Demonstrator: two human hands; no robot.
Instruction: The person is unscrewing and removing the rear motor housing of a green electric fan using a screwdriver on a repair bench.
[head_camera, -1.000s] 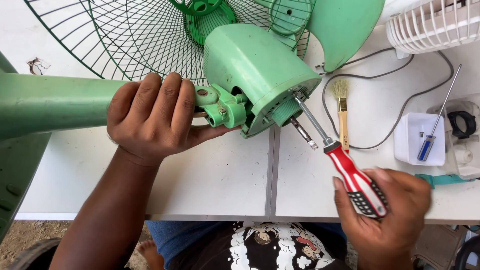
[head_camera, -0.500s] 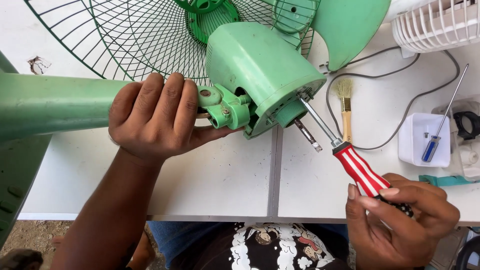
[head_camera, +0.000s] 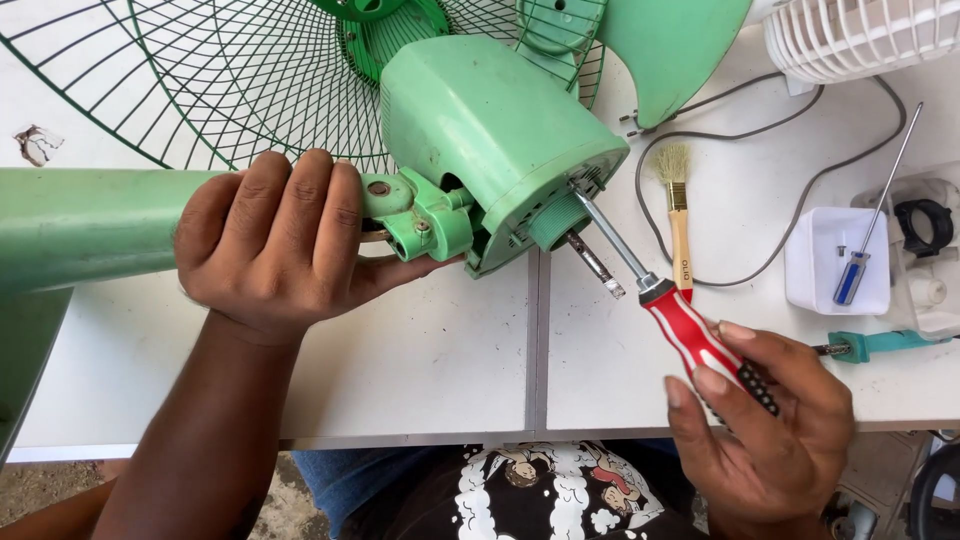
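A green fan lies on its side on the white table (head_camera: 420, 370). Its motor housing (head_camera: 490, 120) faces me, with the wire guard (head_camera: 220, 80) behind it. My left hand (head_camera: 285, 240) wraps around the green stand tube (head_camera: 90, 220) just beside the neck joint (head_camera: 425, 215). My right hand (head_camera: 765, 420) grips the red-and-white handle of a screwdriver (head_camera: 690, 330). Its steel shaft runs up and left, and the tip sits against the back of the motor housing, next to the bare motor shaft (head_camera: 595, 265).
A small paintbrush (head_camera: 678, 215) lies right of the housing, with a grey cable (head_camera: 800, 190) looping past it. A white tray (head_camera: 835, 260) holds a blue-handled screwdriver (head_camera: 865, 235). A teal-handled tool (head_camera: 885, 343) lies near the table's front edge. A white fan (head_camera: 860, 35) stands at the top right.
My right hand slid down the screwdriver handle and shifted right, while the tip stayed at the back of the motor housing. The left hand kept its hold on the stand tube.
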